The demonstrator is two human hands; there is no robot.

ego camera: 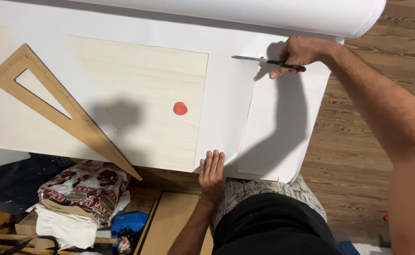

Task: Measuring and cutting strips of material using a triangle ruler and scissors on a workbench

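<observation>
**Scissors at the far end of the cut, one flat hand holding the sheet**

The tabletop (pixel 136 94), a pale wood board, lies under the left hand and runs away to its left. Over it is spread a large white sheet (pixel 283 118), fed from a white roll (pixel 264 14) lying just beyond the right hand. The sheet drapes off the near edge to the right of the left hand, and a long slit already runs through it from that near edge up toward the right hand.

Well to the left of both hands rests a wooden set square (pixel 75 120), its point overhanging the near edge. A small red disc (pixel 180 108) sits on the board between the set square and the slit.

The right hand (pixel 299 52) is closed around the handles of a pair of scissors (pixel 259 60), blades pointing left, at the far end of the slit. The left hand (pixel 212 172) lies open and flat, fingers together, pressing the sheet's near edge.

Judging the risks: the left hand pins only the strip on its own side, so the draped part to its right could slide or sag and pull the cut off line. With the right arm at full stretch, the blades may wander or tear rather than shear. The roll could shift and tug the sheet.
</observation>
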